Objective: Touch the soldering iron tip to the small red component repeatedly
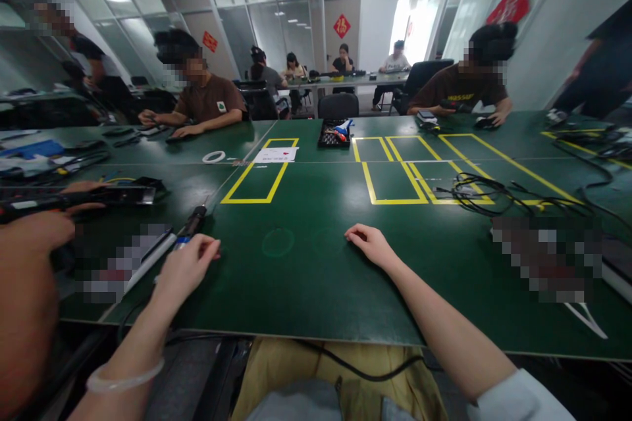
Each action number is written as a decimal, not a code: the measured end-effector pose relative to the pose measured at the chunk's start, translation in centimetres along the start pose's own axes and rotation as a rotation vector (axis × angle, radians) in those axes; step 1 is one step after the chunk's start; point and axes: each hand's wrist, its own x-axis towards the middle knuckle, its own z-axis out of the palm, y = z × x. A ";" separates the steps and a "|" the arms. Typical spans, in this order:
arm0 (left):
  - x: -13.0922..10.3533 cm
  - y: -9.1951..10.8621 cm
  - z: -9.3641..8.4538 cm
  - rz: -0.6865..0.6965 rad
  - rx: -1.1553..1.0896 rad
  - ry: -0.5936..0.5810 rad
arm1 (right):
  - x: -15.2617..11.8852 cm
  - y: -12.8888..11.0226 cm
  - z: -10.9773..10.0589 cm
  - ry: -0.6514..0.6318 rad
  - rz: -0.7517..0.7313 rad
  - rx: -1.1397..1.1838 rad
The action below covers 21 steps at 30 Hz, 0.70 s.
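My left hand (190,266) is above the left part of the green table (296,296), its thumb and fingers curled together with nothing visible in them. Just behind it lies what looks like an electric screwdriver (196,218), with a black front, a thin metal tip and a blue band; my hand hides part of it, and I cannot tell whether they touch. My right hand (372,245) rests near the table's middle. Its fingers are bent and closed, and no object shows in them. A faint ring mark (278,243) is on the tabletop between both hands.
A neighbour's arm (29,243) reaches in at left beside a black device (128,194). Yellow tape rectangles (247,200) mark the table. Farther off are a tape roll (214,157) and a black tray (334,143). Black cables (474,191) lie tangled at right.
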 end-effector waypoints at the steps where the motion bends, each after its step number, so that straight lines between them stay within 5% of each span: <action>1: 0.4 1.7 0.7 0.108 -0.144 -0.076 | 0.0 0.0 0.0 0.001 0.005 0.011; 5: 1.6 9.6 4.3 0.306 -0.566 -0.311 | 0.0 0.0 -0.1 0.014 -0.006 0.096; 11: 2.5 19.2 9.7 0.358 -0.937 -0.605 | 0.3 0.6 0.0 -0.013 -0.014 0.218; 15: 1.8 22.0 12.4 0.448 -1.004 -0.704 | 0.4 0.8 0.2 -0.052 -0.037 0.248; 21: 1.0 22.4 14.3 0.495 -1.040 -0.633 | 0.4 1.0 0.3 -0.081 -0.054 0.339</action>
